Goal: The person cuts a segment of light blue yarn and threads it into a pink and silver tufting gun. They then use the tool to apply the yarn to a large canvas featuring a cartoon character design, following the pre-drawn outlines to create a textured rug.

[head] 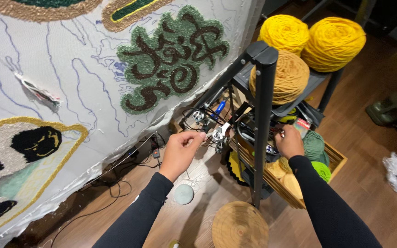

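Observation:
My left hand (pixel 180 151) is closed with thumb and finger pinched at the metal front of a tufting gun (pixel 216 132) that rests on a dark metal shelf rack (pixel 263 110). A thin strand seems to run through the pinch, but it is too fine to be sure. My right hand (pixel 289 142) reaches behind the rack's upright post and closes on the rear part of the tool, partly hidden by the post. Both arms wear black sleeves.
A white tufting cloth (pixel 70 78) with green, brown, black and gold tufted patches stands at left. Yellow yarn cones (pixel 309 39) sit on the rack's top shelf, and green yarn balls (pixel 315 151) lie in a wooden crate. A round wooden stool (pixel 240 225) and black cables (pixel 116 183) occupy the wood floor.

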